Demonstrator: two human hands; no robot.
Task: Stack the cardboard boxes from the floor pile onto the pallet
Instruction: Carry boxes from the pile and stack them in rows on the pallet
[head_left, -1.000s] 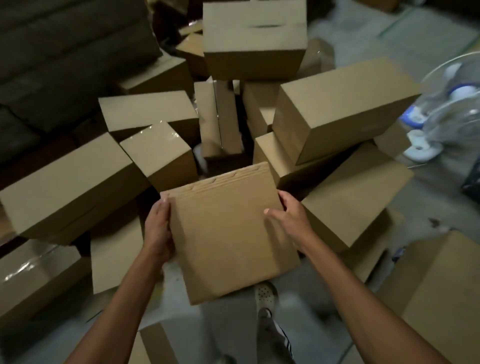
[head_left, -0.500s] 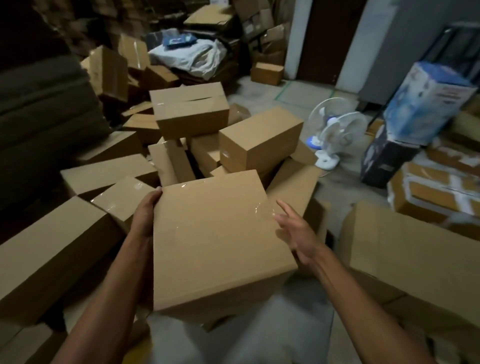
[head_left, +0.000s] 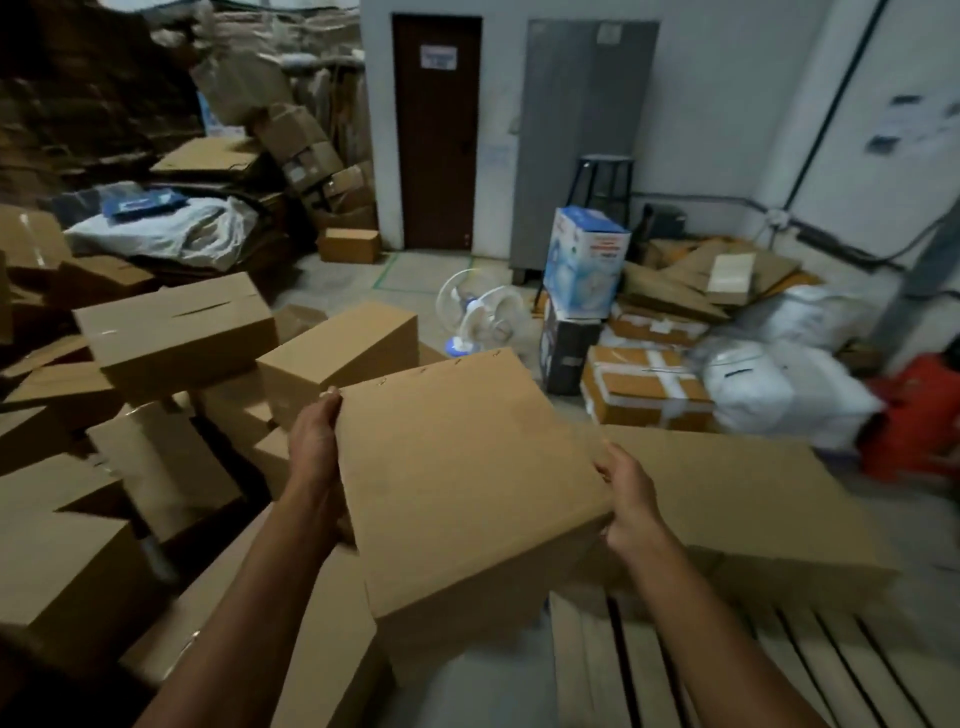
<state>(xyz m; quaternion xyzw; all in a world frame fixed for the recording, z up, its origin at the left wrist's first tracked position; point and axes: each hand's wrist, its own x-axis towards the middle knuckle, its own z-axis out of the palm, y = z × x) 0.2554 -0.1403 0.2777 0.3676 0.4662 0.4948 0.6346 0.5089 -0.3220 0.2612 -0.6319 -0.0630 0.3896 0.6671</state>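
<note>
Holding the cardboard box (head_left: 467, 483) up in mid-air, tilted, near edge dipping toward the pallet (head_left: 675, 670) low on the right. Gripped along its left edge by the left hand (head_left: 311, 447), thumb hooked over the far corner. Clamped at the near right corner by the right hand (head_left: 631, 504), fingers wrapped round the side and mostly out of sight. Hanging just over the pallet's near-left slats, with a larger flat box (head_left: 753, 499) lying just beyond, seemingly on the pallet already, right behind the right hand.

Looks like the carry-and-place step, so: level it out before lowering, square its right side against that larger box, and set it flat across the slats rather than over a gap. Slide the fingers out only once the weight is down. Mind the left elbow near the floor pile (head_left: 176, 332), crowded close on the left. Farther off, a white fan (head_left: 478, 312) on the floor, well apart from the drop.
</note>
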